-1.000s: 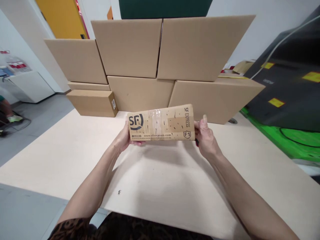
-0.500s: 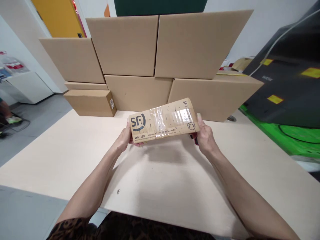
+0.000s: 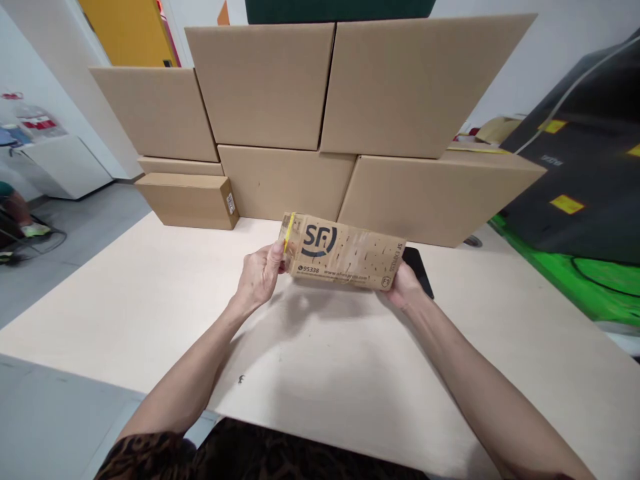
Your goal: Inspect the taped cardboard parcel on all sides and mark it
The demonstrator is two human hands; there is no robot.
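I hold a small brown SF Express carton (image 3: 345,254) in the air above the pale table (image 3: 350,373), with the printed logo side facing me. My left hand (image 3: 259,275) grips its left end, thumb by a yellow strip on that edge. My right hand (image 3: 403,288) holds the lower right corner from below and is mostly hidden by the carton. The carton tilts down toward the right.
Several large plain cardboard boxes (image 3: 320,100) are stacked like a wall at the table's far edge. A smaller box (image 3: 190,200) lies at their left. A black flat object (image 3: 417,270) lies on the table behind my right hand. Green flooring and dark equipment (image 3: 590,187) are at the right.
The carton has been turned in my hands: its right end swung away and down, the yellow-edged left end now shows, and the black object behind my right hand has come into view.
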